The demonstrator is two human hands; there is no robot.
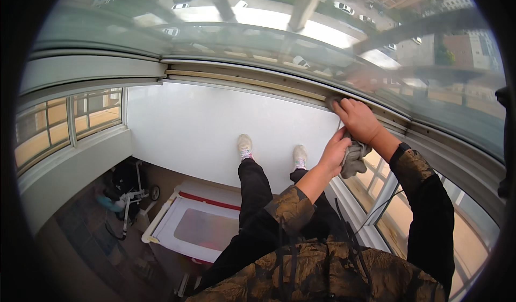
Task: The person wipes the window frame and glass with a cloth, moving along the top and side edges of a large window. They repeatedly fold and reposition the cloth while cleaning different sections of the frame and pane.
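Observation:
A grey cloth is bunched up, hanging below my two hands beside the window frame on the right. My left hand is closed around its upper part. Just beyond, my right hand presses a wad of the same cloth with its fingertips against the window track. The two hands are close together, with a strip of cloth between them. Part of the cloth is hidden behind my fingers. A dark band circles my right wrist.
My feet stand on a white ledge along the window glass; parked cars and buildings lie far below outside. Beneath the ledge's near edge are a folded stroller and a white crib-like frame with a mesh panel. Side windows flank both ends.

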